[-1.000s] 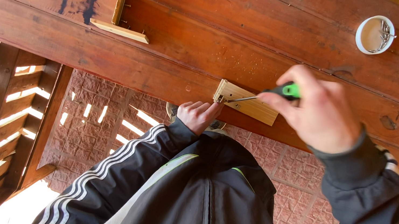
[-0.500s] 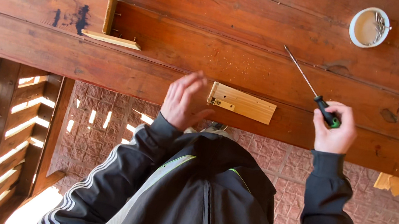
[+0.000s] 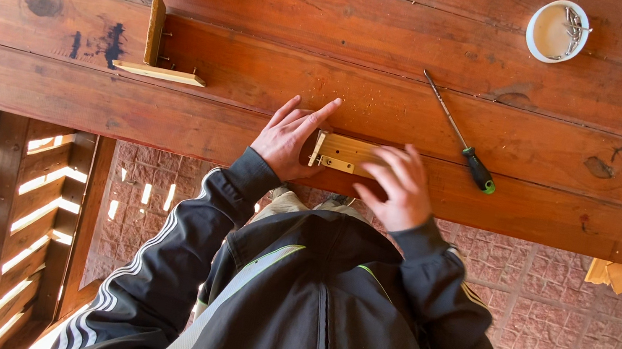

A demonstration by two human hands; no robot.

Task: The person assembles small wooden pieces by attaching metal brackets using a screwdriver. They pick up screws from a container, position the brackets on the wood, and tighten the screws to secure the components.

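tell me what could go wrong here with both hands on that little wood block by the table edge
1. The wood block sits close to the near edge of the table; a push from the left hand or right hand could tip it off.
2. The screwdriver lies loose just beside the right hand and might roll or get knocked off.
3. The metal bracket on the block's end could nick a finger.
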